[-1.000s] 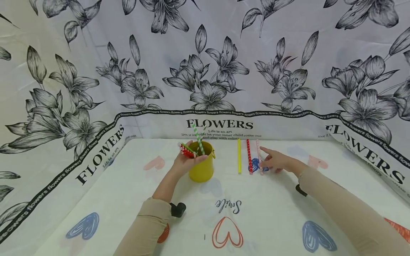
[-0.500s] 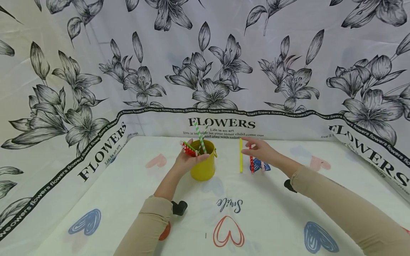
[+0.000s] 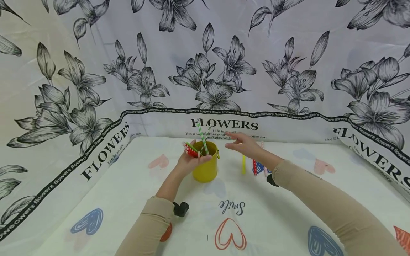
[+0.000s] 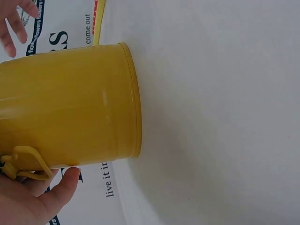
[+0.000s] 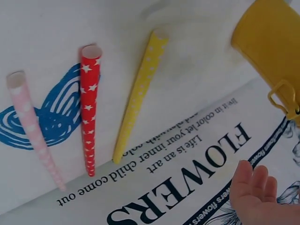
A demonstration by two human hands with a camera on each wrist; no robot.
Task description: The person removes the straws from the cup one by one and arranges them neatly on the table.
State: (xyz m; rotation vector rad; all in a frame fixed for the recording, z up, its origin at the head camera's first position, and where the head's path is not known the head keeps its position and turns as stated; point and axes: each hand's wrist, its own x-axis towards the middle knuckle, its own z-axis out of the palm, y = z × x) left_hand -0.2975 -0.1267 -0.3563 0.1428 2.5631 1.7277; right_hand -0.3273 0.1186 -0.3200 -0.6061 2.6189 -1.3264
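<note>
A yellow bucket point(image 3: 206, 172) with a small side handle stands upright on the table. My left hand point(image 3: 189, 163) grips its left side, the thumb lying along the front of the rim. Green-and-white striped paper straws point(image 3: 203, 139) rise from the bucket, while several red ones point(image 3: 191, 151) lean out over the rim by my left hand. My right hand point(image 3: 245, 145) is in the air right of the bucket, fingers extended and holding nothing. Below it, a yellow dotted straw point(image 5: 140, 93), a red starred straw point(image 5: 89, 112) and a pink straw point(image 5: 32, 124) lie side by side.
A white cloth with printed hearts point(image 3: 230, 234) covers the table. Behind it hangs a flower-printed curtain point(image 3: 214, 89) with black lettering, close beyond the bucket and the straws.
My right hand has left the pink straw, passed over the red and yellow straws, and moved left towards the bucket. The three straws stay in place; my left hand keeps its grip.
</note>
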